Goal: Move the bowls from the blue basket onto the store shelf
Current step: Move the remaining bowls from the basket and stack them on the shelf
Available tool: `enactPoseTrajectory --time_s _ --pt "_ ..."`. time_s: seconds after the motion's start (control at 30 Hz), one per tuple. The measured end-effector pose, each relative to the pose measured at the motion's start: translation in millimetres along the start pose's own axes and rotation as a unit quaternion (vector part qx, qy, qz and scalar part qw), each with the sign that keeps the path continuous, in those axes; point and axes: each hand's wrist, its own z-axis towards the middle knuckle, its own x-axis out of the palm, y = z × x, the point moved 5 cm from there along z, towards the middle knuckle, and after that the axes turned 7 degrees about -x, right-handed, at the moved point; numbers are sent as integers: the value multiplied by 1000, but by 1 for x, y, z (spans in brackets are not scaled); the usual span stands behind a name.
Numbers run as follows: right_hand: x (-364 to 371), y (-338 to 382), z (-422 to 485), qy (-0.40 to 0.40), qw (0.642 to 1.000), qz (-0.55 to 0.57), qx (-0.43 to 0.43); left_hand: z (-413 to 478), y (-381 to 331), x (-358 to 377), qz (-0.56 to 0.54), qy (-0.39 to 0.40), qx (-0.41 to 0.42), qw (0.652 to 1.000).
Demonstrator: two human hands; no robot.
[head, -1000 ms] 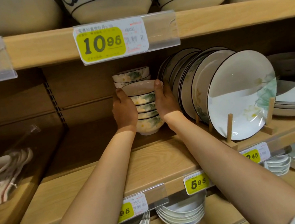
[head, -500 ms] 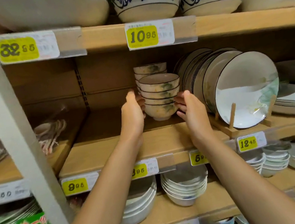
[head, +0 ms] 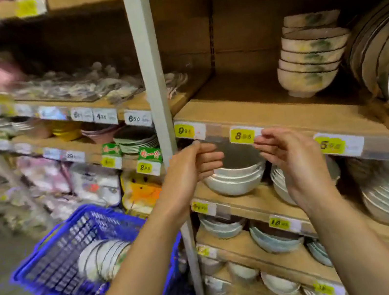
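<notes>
Two hands out front: left hand [head: 187, 171] and right hand [head: 292, 156] hang before the store shelf [head: 259, 108] edge, either side of a yellow price tag [head: 241, 135]. Each grip is released, fingers loosely curled, holding nothing. Stack of floral bowls [head: 310, 61] stands on that shelf, just beside upright plates [head: 383, 51]. Blue basket [head: 50, 248] sits low at left; nested bowls [head: 103, 257] lie on their sides inside. View blurred.

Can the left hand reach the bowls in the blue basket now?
Probably yes: the left hand holds nothing, the blue basket stands open-topped below and to its left, and nothing covers the bowls in it.
</notes>
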Motion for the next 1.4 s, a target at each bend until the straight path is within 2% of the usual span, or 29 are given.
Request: enactPoseTrajectory --time_s 0.13,0.37,0.53,0.73,0.83,1.1,1.2,1.4 --pt "47 -44 -47 73 994 29 71 -49 35 -62 -3 -67 -52 996" --pt "150 -112 -118 175 971 8 162 -107 62 -207 -30 -222 -87 971" --pt "219 -164 -168 208 954 -40 214 -138 84 -309 -42 -271 -114 955" --pt "285 -228 -228 225 931 -117 261 -154 103 -411 -22 -267 -149 952" --pt "299 -256 -243 208 921 -165 285 -151 116 -451 -8 -264 -172 949" --pt "280 -333 -243 146 867 -289 379 -89 158 -483 47 -207 -244 946" --pt "263 -367 -241 138 837 -348 399 -56 177 -480 83 -163 -271 945" --pt "246 -425 -240 223 744 -487 400 16 222 -473 156 -100 -332 925"
